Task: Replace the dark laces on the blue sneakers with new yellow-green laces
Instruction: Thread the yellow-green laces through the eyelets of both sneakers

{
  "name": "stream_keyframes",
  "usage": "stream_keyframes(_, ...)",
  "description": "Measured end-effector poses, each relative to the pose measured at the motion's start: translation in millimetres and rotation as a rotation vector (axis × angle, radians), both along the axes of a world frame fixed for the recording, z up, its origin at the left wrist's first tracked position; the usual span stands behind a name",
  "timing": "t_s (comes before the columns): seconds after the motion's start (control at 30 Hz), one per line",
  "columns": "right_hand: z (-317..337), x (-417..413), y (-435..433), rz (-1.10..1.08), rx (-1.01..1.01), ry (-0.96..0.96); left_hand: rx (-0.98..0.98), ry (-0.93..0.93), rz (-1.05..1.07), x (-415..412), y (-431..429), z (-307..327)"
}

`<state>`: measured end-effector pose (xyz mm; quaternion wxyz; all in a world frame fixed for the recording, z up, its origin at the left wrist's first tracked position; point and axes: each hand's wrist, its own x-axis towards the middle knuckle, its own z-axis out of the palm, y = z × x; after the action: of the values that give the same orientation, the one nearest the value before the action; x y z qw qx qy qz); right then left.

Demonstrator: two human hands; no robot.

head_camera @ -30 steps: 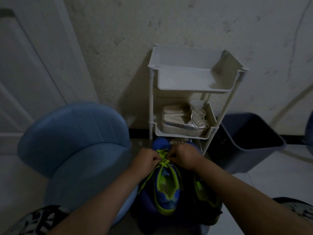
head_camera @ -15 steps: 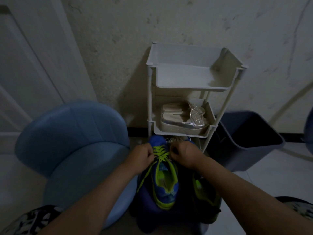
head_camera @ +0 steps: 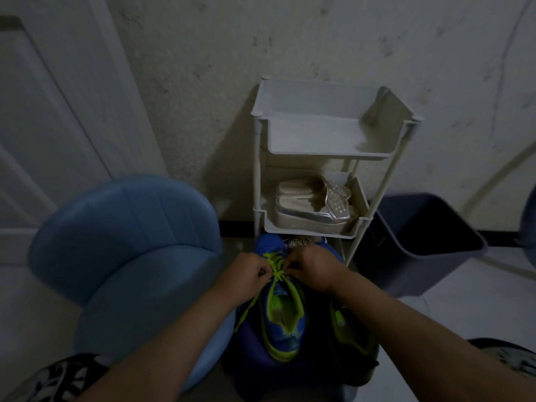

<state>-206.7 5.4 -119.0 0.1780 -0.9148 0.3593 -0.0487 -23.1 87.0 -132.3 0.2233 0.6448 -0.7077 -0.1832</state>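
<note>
Blue sneaker (head_camera: 290, 335) near centre, toe pointing far, resting on a dark blue stool (head_camera: 252, 361). Far left: white door (head_camera: 43, 126), then a light blue chair (head_camera: 130, 242). Left hand (head_camera: 249, 275), fingers curled, pinches the yellow-green lace (head_camera: 275, 266) at the eyelets; a loose lace end trails down the near left side. Right hand (head_camera: 314, 269) pinches the same lace from the other side. Second sneaker (head_camera: 348, 332) just right, dim. Behind, a white rack (head_camera: 327, 153) holds silver sandals (head_camera: 313, 210). Dark bin (head_camera: 420, 268) far right.
</note>
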Motion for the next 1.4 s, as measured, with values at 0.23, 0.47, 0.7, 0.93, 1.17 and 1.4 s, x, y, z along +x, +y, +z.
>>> stream_keyframes(0.23,1,-1,-1,0.01,0.009,-0.016,0.042,-0.026,0.07,6,0,2)
stream_keyframes(0.47,4,1,2,-0.029,-0.033,0.043,0.102,-0.046,0.116,6,0,4)
stream_keyframes(0.7,6,-5,1,-0.134,0.09,-0.023,0.212,0.275,0.172,4,6,-1)
stream_keyframes(0.93,-2,-2,14,-0.23,0.16,0.116,0.276,0.27,0.235,-11,7,-4)
stream_keyframes(1.17,-5,-2,17,-0.243,0.151,0.144,0.309,0.29,0.293,-11,6,-9)
stream_keyframes(1.4,-5,-7,16,-0.28,0.122,0.041,0.3,0.356,0.311,-4,4,-11)
